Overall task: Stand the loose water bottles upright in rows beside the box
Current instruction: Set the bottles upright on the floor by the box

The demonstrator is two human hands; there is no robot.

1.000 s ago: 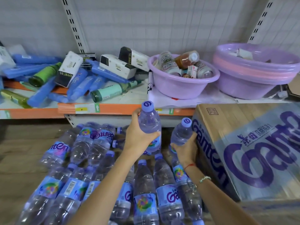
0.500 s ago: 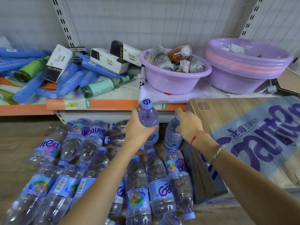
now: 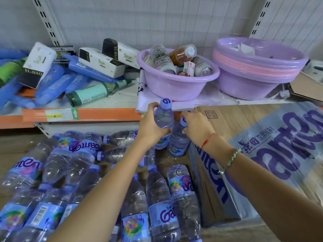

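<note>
Left hand [image 3: 150,127] at frame centre grips an upright bottle [image 3: 163,116] round its body, lavender cap w/ white swirl logo on top, label mostly hidden by the palm. Right hand [image 3: 197,127] just right of it, fingers curled over the cap & neck of a second bottle [image 3: 178,140], which stands on the floor touching the box's [image 3: 262,154] left side; its colourful label shows low down. The two bottles sit side by side, nearly touching. Box fills right of frame: brown cardboard w/ blue panel, big purple "Ganten" lettering partly cut off, some Chinese characters above it, small stamped square near its top-left corner. Loose bottles [image 3: 76,172] lie flat across lower left & bottom centre, labels reading "Ganten" w/ rainbow swirl, a barcode on one at bottom left. Above, shelf [image 3: 83,114] w/ orange edge & green arrow sticker; white/black cartons [image 3: 37,65] marked "YURAO" upper left among blue tubes; lilac basin [image 3: 176,84] w/ cans & a bottle, stacked basins [image 3: 253,74] upper right. Vs 0.5 s ago: right hand has shifted from the bottle's shoulder up onto its cap; left-hand bottle sits closer to the second one.
</note>
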